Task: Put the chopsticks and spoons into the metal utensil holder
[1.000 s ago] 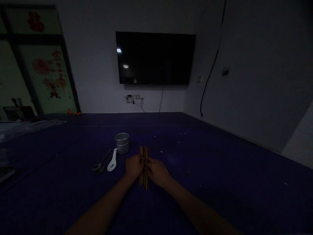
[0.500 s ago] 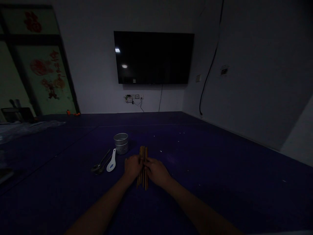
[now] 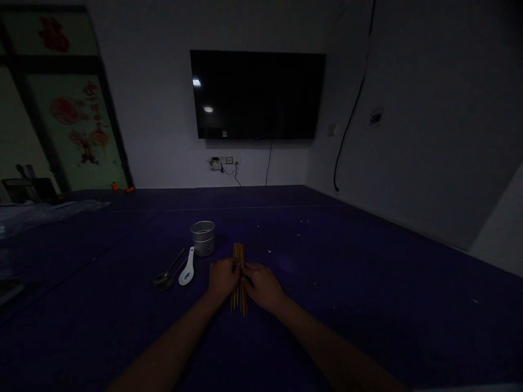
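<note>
A bundle of wooden chopsticks (image 3: 239, 300) lies on the dark blue surface, pointing away from me. My left hand (image 3: 223, 276) grips the bundle from the left side, fingers curled round it. From the right, my right hand (image 3: 261, 283) closes on the same chopsticks, its thumb and fingers pressed close to the left hand. Left of the hands lies a white soup spoon (image 3: 187, 272) with a blue mark in its bowl. Two metal spoons (image 3: 165, 279) rest beside it. Behind the white spoon stands a metal holder (image 3: 203, 239) with small holes near its base.
The dark blue surface (image 3: 368, 305) carries small white specks. Clear plastic wrap (image 3: 53, 212) and a dark container (image 3: 32, 189) with handles sit at the far left. Small orange objects (image 3: 122, 188) lie by the door. A television (image 3: 257, 95) hangs on the back wall.
The chopsticks' near ends have drawn closer together between my hands. The left hand has shifted slightly right; the spoons and holder stay put.
</note>
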Motion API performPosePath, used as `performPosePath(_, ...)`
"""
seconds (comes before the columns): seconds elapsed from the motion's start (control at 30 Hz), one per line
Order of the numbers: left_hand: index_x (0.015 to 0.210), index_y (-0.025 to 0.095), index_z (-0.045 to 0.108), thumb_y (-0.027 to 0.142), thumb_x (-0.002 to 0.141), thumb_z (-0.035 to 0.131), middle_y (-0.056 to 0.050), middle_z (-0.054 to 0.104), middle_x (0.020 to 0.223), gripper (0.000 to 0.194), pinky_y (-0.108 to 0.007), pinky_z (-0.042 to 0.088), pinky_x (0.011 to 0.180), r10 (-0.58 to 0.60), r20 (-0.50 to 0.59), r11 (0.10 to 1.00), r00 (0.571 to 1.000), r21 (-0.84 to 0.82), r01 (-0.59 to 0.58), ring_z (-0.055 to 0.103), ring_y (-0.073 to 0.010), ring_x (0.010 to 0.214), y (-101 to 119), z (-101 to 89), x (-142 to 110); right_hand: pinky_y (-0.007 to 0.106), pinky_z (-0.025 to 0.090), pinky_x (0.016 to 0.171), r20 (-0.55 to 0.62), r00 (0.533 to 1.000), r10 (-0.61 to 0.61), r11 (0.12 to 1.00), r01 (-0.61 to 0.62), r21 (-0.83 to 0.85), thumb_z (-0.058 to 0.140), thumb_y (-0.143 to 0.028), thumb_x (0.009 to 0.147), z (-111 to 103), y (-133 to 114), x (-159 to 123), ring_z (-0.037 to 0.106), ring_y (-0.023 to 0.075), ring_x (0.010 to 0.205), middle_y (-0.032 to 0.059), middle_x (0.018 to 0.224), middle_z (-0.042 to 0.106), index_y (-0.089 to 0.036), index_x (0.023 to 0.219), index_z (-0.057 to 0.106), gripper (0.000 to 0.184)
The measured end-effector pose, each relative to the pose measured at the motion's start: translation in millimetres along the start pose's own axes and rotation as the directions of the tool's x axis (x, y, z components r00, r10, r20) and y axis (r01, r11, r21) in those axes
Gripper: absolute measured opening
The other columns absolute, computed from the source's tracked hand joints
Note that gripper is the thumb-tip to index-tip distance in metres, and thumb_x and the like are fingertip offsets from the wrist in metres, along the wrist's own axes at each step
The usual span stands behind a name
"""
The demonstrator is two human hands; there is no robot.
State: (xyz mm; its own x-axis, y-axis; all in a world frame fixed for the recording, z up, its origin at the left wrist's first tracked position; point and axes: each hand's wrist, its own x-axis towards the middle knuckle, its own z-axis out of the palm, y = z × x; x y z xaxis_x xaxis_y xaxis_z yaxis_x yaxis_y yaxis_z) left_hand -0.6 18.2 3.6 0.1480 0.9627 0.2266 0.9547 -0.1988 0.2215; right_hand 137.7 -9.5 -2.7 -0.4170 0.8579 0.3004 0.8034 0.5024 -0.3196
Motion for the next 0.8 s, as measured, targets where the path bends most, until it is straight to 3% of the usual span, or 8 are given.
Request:
performPosePath(0.33,0.092,0.020,0.062,0.033,0.090,0.037,-0.007,0.068,0.098,0.029,-0.029,0.040,0.075,-0.006,-0.009,0.999,1.000,0.048,0.006,0.062,-0.0200,0.093,5.1,-3.3,-3.0,0.036,0.034,0.098,0.027,1.000,0.007,1.000,-0.007,0.013,0.040,-0.024,0.088,-1.2,0.1,0.5,0.047,0.0214,0.119,0.0083,0.125,0.057,-0.021,0.121,0.055,0.037)
performPosePath(0.8,0.094,0.019,0.062,0.030,0.091,0.036,-0.008,0.068,0.101,0.029,-0.029,0.040,0.076,0.016,0.013,0.998,1.000,0.063,-0.017,0.062,-0.0196,0.094,3.2,-2.7,-2.0,0.034,0.036,0.097,-0.017,1.000,0.014,0.999,-0.013,0.051,0.042,-0.022,0.087,2.0,-1.2,0.6,0.050,0.0209,0.117,0.0077,0.122,0.059,-0.021,0.115,0.060,0.033)
